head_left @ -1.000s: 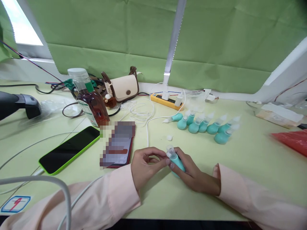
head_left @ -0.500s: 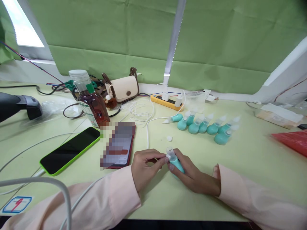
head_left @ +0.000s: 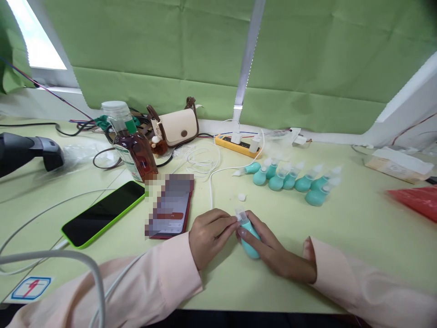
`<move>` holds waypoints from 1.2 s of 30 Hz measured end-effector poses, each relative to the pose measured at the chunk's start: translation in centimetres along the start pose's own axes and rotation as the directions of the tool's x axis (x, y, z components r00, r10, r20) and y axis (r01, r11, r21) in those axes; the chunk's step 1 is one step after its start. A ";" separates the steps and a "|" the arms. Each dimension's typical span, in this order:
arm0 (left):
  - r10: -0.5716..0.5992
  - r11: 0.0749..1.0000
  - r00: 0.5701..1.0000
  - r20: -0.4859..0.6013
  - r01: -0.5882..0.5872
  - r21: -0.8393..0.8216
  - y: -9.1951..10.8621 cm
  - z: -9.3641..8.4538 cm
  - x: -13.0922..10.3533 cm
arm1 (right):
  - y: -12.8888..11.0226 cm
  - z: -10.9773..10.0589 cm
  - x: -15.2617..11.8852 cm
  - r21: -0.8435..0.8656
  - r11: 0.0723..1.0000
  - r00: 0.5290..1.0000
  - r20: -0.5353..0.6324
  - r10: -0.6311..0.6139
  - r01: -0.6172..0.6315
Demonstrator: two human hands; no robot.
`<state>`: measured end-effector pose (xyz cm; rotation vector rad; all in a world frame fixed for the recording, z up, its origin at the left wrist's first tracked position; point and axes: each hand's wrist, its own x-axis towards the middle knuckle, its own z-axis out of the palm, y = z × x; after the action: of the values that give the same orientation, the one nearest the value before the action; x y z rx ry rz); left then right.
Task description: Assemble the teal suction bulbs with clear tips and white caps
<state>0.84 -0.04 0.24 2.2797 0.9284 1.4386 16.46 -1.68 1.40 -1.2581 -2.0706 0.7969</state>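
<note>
The right hand (head_left: 269,248) is wrapped around a smooth teal rubber bulb (head_left: 250,239) low on the table (head_left: 358,228), its long axis tilted, clear tip up and left. The left hand (head_left: 208,234) seems to pinch that tip (head_left: 240,215). Bare table lies to the right; a red phone (head_left: 172,212) sits just left, and more bulbs (head_left: 293,180) sit behind.

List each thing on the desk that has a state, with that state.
Teal bulb: held in right hand, clear tip pinched by left hand.
Row of bulbs: lying loose.
Bottle: upright, capped.
Green phone: screen dark.
Red phone: screen lit.
Purse: closed.
</note>
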 end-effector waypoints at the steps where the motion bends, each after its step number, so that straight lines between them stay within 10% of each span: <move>1: -0.020 1.000 1.000 -0.004 0.020 -0.018 0.0 0.0 0.1 | 0.0 0.0 0.0 0.017 0.999 0.999 0.027 0.028 -0.029; 16: 0.067 0.996 0.996 -0.050 -0.070 -0.051 -0.7 0.0 0.2 | -0.2 -0.2 -0.2 0.225 0.952 0.972 0.153 0.178 -0.210; 23: -0.127 0.973 0.992 0.000 0.125 -0.196 -0.4 -0.2 0.4 | -0.8 -0.5 -0.2 0.240 0.941 0.966 0.160 0.204 -0.239; 30: 0.181 0.982 0.980 -0.078 -0.184 -0.041 -0.4 0.0 0.0 | -1.4 -1.2 -0.4 0.177 0.969 0.977 0.154 0.149 -0.175; 36: 0.226 0.974 0.971 -0.084 -0.223 0.044 -0.3 0.0 -0.4 | -1.7 -1.0 -0.3 0.073 0.978 0.975 0.128 0.184 -0.194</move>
<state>0.63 -0.07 -0.28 2.4286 0.7429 1.6390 16.36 -2.37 3.31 -1.4057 -2.0068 1.0603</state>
